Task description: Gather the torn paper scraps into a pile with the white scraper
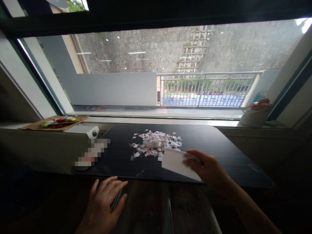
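My right hand (pixel 204 165) grips a white piece of paper or card (pixel 179 163) between thumb and fingers. The paper is tilted over the front part of the dark tabletop (pixel 207 139). Just behind it lies a loose pile of small cut paper pieces (pixel 157 143), white with some pinkish ones. My left hand (pixel 104 203) is in front of the table's near edge, below the tabletop, with its fingers spread. A narrow grey-blue strip shows between its thumb and forefinger; whether it is touched I cannot tell.
A pixelated item (pixel 92 154) lies at the table's left edge. On the sill, a brown board (pixel 31 124) bears colourful items beside a white radiator (pixel 84 130). A white container (pixel 254 117) stands at the right before the window. Metal bars (pixel 169 208) show below the table.
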`<state>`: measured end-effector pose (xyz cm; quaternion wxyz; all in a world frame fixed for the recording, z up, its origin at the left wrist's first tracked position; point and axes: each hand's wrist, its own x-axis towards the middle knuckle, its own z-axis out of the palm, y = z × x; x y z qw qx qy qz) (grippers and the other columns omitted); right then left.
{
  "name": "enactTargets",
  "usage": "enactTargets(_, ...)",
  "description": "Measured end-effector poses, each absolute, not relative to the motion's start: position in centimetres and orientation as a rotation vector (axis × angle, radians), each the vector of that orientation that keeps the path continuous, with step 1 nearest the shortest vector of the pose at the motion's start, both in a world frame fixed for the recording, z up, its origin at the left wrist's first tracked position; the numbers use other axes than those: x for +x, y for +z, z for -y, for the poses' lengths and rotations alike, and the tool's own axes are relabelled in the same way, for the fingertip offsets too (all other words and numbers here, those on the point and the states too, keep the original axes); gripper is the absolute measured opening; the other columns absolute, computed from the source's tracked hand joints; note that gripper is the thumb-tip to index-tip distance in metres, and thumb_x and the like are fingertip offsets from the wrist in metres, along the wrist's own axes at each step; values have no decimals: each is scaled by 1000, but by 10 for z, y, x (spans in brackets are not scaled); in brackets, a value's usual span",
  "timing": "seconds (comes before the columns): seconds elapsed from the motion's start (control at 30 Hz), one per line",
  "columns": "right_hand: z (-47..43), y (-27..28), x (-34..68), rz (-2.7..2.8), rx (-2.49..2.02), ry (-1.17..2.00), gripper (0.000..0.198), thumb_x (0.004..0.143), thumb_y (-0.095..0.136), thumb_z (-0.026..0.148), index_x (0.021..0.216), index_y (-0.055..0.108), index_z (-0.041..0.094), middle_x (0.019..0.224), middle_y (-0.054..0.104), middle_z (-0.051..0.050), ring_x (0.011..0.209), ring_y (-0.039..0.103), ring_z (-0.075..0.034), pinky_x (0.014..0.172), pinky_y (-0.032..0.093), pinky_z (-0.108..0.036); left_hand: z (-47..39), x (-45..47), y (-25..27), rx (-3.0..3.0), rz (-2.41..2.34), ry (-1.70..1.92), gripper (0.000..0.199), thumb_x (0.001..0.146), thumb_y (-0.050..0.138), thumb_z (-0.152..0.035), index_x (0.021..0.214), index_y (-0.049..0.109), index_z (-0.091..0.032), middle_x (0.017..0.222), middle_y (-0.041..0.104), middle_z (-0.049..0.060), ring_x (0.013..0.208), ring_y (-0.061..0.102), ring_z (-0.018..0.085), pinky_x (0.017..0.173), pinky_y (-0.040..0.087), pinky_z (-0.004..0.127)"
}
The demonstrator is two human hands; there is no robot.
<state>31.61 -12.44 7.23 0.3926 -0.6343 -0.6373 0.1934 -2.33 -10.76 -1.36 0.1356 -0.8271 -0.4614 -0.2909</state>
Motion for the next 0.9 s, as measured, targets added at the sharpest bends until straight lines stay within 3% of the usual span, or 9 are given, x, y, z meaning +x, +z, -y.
enactTargets(0.1,118,76,321,1723,-1695,299,32,78,52,28,108,64,23,83,73,-5,73,67,-22,65,48,-31,105,-17,-7,-2391,1319,-851,24,80,51,-33,99,65,-30,95,72,1,96,62,23,96,32,47)
enactTargets(0.23,114,68,320,1732,-1591,409,47,76,51,19,123,48,23,89,71,-4,70,65,-18,63,48,-27,90,-15,1,-2407,1389,-829,25,81,50,-33,100,66,-29,100,70,3,98,61,23,97,31,50)
enactTargets(0.4,115,43,318,1474,-1526,491,22,75,59,31,95,54,21,76,64,-1,62,57,-15,57,46,-25,63,-10,10,-2457,1455,-822,27,82,49,-37,100,65,-28,106,67,4,103,58,23,100,30,49)
enactTargets(0.6,105,25,338,1252,-1419,671,22,71,62,37,82,57,19,69,60,1,64,57,-16,56,47,-26,69,19,22,-2533,1339,-896,21,81,48,-33,90,66,-26,94,69,3,101,58,24,99,29,51)
enactTargets(0.77,92,28,370,1119,-1507,550,25,69,61,37,83,58,17,74,63,-1,68,59,-18,58,47,-27,99,76,40,-3018,865,-493,18,80,50,-16,82,64,-27,80,66,-3,96,56,17,106,22,47)
enactTargets(0.9,89,30,397,1068,-1512,555,27,67,62,38,82,58,16,73,63,-1,66,59,-17,57,46,-27,113,138,36,-3197,471,-78,13,77,60,-19,65,60,-22,72,65,-3,87,57,16,103,28,46)
